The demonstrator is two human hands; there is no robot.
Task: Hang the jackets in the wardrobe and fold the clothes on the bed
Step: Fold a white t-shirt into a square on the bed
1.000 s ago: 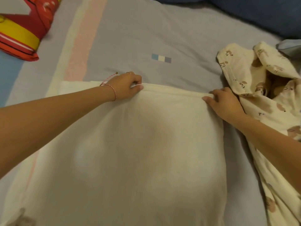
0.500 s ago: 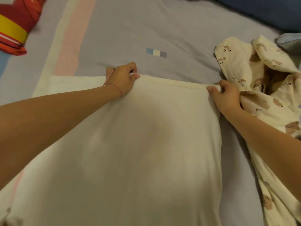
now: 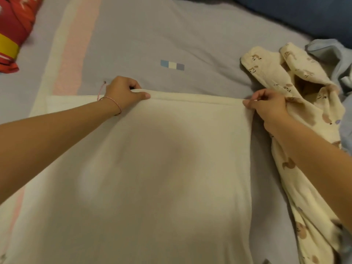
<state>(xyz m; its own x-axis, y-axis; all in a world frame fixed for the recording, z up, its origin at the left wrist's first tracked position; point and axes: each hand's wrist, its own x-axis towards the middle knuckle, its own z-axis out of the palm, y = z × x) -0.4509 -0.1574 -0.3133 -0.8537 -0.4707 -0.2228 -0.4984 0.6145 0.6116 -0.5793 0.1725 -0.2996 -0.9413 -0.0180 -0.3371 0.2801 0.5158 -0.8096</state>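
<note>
Cream garment lay spread flat on the grey bed cover in front of me, its far edge doubled into a thick fold running straight across. My left hand gripped that fold towards its left part, thumb lying along the top and fingers curled under the cloth; a thin pink cord bracelet sat at the wrist. My right hand pinched the fold's right corner between thumb and forefinger, the other fingers curled behind. Both arms reached out over the garment.

Just beside my right hand, touching the cream cloth's right side, lay a crumpled cream garment with a brown animal print, and my right forearm crossed over it. A pale blue cloth was bunched behind that. Beyond the fold, the cover bore a small patch of three squares and a pink stripe. A red and yellow cushion lay at the far left, dark blue bedding at the far right.
</note>
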